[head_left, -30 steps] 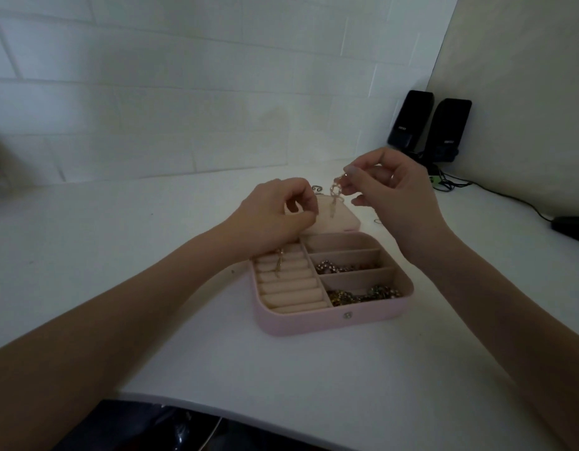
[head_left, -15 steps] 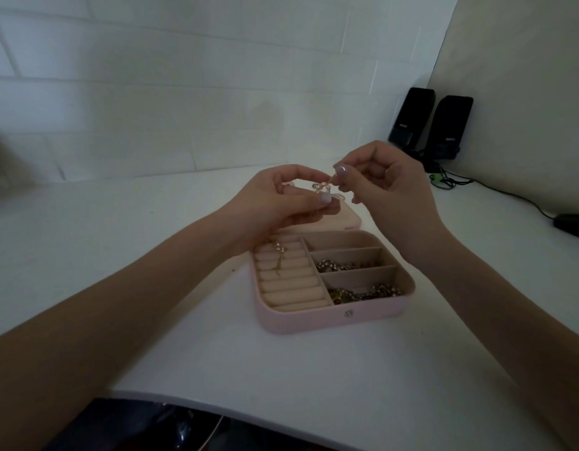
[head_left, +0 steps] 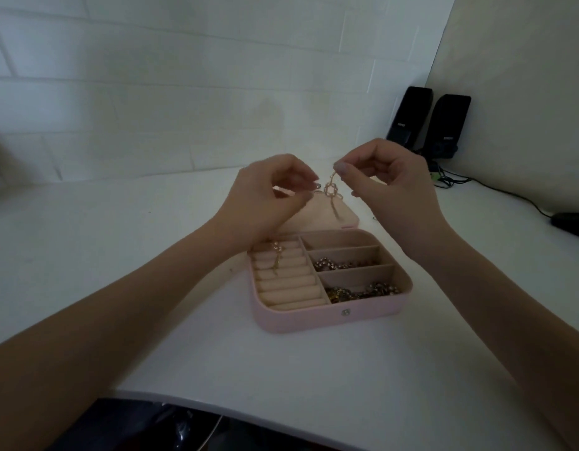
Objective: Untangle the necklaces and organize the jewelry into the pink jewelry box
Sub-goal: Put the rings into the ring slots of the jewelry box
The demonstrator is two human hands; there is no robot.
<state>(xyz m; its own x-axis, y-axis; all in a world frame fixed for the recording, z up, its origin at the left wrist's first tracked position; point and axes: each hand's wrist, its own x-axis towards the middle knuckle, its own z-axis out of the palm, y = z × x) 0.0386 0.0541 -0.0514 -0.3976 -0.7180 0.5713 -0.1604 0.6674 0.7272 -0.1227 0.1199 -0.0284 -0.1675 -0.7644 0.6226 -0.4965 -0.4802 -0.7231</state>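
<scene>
The pink jewelry box (head_left: 314, 320) lies open on the white table, lid (head_left: 317, 213) folded flat behind it. My right hand (head_left: 389, 183) pinches the top of a gold dangling earring (head_left: 331, 190), which hangs above the lid. My left hand (head_left: 265, 196) is just left of it, fingertips pinched at the earring's side. A matching gold earring (head_left: 276, 253) rests on the ring rolls at the box's left. Tangled chains fill the middle (head_left: 337, 264) and front (head_left: 363, 291) right compartments; the back one is bare.
Two black speakers (head_left: 428, 122) stand at the back right corner with cables (head_left: 450, 180) trailing along the wall. A dark device (head_left: 571, 222) lies at the far right. The table's front edge (head_left: 216, 408) curves close to me, with dark items below.
Both hands rose slightly above the lid. The left fingers, which had closed around the earring half a second ago, have drawn a little apart from the right hand, leaving the earring dangling in view.
</scene>
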